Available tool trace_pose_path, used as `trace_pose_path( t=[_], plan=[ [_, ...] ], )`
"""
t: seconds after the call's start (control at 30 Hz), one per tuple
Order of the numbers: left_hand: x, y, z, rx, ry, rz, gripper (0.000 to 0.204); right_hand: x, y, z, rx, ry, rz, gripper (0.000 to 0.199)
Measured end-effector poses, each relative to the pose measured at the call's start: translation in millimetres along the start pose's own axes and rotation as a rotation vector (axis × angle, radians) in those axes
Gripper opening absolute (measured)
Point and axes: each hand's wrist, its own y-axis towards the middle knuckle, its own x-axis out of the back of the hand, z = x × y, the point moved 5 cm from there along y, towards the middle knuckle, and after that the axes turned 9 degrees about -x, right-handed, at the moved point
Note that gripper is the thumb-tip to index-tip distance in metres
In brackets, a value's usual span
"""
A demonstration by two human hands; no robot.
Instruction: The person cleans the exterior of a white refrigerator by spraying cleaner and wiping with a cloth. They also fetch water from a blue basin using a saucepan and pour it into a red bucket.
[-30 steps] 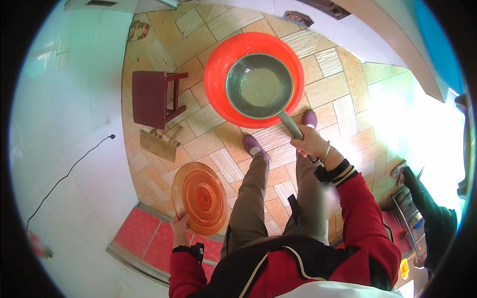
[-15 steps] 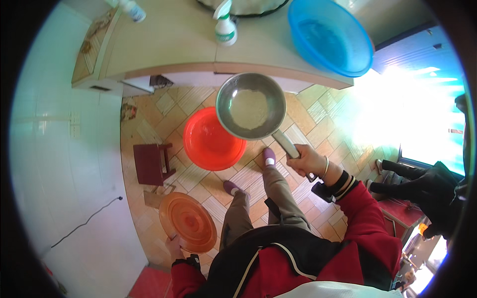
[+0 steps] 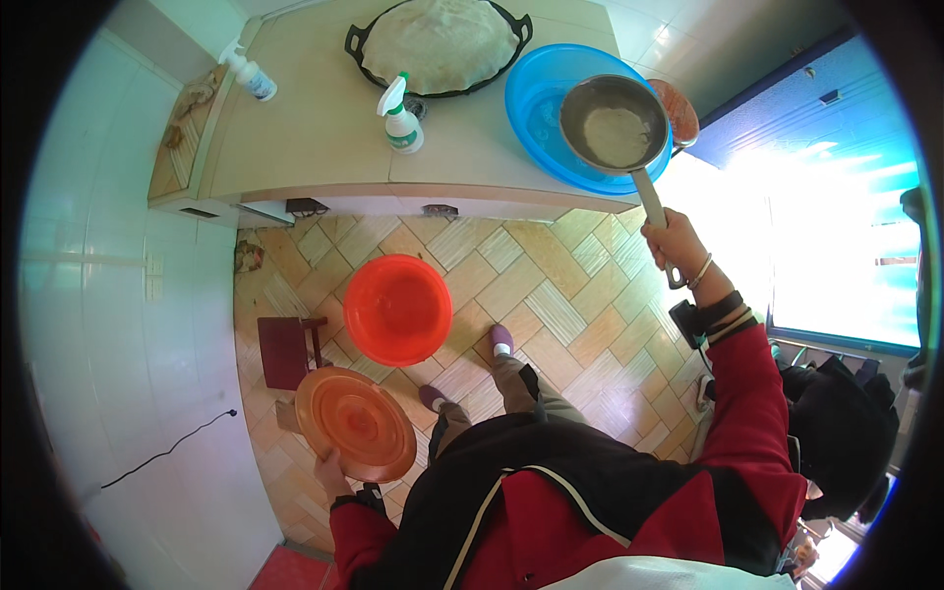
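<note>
While 1 metal pan [image 3: 615, 125] has been raised from the red basin [image 3: 397, 309] to above the blue basin [image 3: 551, 103] | right hand [image 3: 674, 243] closed on its handle | left hand [image 3: 332, 472] gripping an orange lid [image 3: 354, 423] | contents seemingly batter.

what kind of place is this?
Likely a home kitchen or wash area: tiled walls, a counter bearing a big black pan of flatbread, spray bottles and a blue basin. The right hand holds a metal saucepan over the basin; the left hand holds an orange lid.

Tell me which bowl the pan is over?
The blue basin on the counter; the right hand holds the metal pan above it. The red-orange basin sits down on the floor.
</note>
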Motion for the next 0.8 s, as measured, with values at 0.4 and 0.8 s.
trace_pose_path(
  t=[0.4, 0.8],
  plan=[
    [1.5, -28.2, 1.1, 0.074, 0.039, -0.073, 0.031, 62.9, 76.2, -52.6, -0.067, -0.167, -0.286, 0.011],
    [1.7, -27.8, -2.0, 0.041, -0.002, -0.105, 0.035, 78.4, 65.6, -34.0, 0.055, -1.016, -0.652, 0.017]
  ],
)
